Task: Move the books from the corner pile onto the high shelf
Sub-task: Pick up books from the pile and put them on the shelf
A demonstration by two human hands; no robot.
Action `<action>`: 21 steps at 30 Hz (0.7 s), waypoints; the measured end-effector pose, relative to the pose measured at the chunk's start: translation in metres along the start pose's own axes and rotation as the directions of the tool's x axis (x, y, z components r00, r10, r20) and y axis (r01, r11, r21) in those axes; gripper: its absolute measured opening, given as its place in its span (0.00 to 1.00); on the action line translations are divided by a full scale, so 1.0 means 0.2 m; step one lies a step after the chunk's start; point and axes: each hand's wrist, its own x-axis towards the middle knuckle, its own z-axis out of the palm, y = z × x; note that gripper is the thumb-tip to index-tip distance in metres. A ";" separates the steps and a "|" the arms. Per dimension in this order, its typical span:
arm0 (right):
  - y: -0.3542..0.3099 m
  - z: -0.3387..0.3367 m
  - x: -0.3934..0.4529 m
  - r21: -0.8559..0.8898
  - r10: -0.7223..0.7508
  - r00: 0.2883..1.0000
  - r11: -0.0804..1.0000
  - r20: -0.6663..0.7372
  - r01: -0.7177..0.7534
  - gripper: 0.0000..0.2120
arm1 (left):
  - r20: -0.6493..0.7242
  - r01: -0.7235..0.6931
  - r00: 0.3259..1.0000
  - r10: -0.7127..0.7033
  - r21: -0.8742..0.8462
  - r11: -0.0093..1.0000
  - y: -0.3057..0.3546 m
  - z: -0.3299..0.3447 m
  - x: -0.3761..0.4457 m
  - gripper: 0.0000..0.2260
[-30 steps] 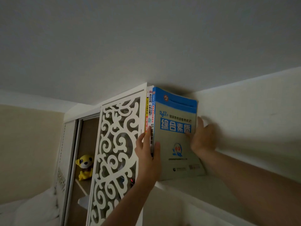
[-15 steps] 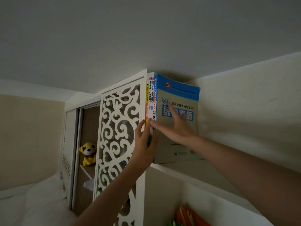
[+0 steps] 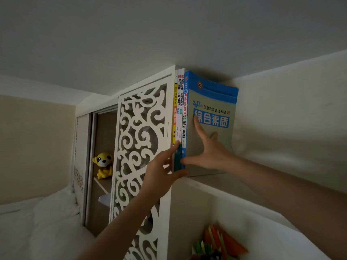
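**Colleague:** What have you got on the head view?

**Me:** I'm looking up at a high shelf [image 3: 216, 186] tucked right under the ceiling. I count 3 slim books standing upright at its left end, plus 1 thick blue-and-grey book [image 3: 212, 117] on their right. The slim ones are a yellow-spined book [image 3: 174, 117] outermost, then 2 white-spined books [image 3: 179, 102]. All 4 sit side by side, pressed against the white fretwork panel [image 3: 139, 147] on the left.

**Colleague:** And the hands?

**Me:** The right hand [image 3: 208, 152] lies flat on the cover of the thick book, fingers straight and spread, forefinger reaching up to the big blue title, thumb stretched along the lower spine edge. It grips nothing; it just presses. The left hand [image 3: 159, 173] is at the bottom of the spines, fingers extended, fingertips touching the lower ends of the slim books where the spines turn green. I see no curl round anything there either.

**Colleague:** Are the books upright?

**Me:** Close to it. Their tops nearly meet the ceiling.

**Colleague:** Anything else in view?

**Me:** A yellow plush toy [image 3: 104, 165] sits in the open wardrobe behind the panel. Below the shelf, some orange and green folded paper [image 3: 217, 243] shows in a lower compartment. White bedding [image 3: 37, 222] fills the lower left.
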 end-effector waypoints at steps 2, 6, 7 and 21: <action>0.00 0.02 0.00 0.022 0.004 0.999 1.000 -0.032 -0.004 0.62 | 0.026 -0.017 1.000 0.017 0.005 1.000 -0.01 0.00 0.00 0.36; -0.02 0.05 -0.01 0.050 0.004 0.997 0.999 -0.074 0.000 0.62 | 0.060 -0.154 0.988 0.142 0.351 0.923 -0.04 0.00 -0.02 0.35; -0.03 0.05 -0.03 0.044 0.009 0.998 0.999 -0.068 -0.006 0.62 | 0.079 -0.159 0.987 0.138 0.430 0.889 -0.03 0.00 -0.02 0.35; 0.15 -0.31 -2.07 -0.398 0.022 0.999 0.917 0.036 -0.006 0.10 | 0.738 -0.332 0.669 -0.092 0.407 0.851 0.91 0.38 -1.20 0.08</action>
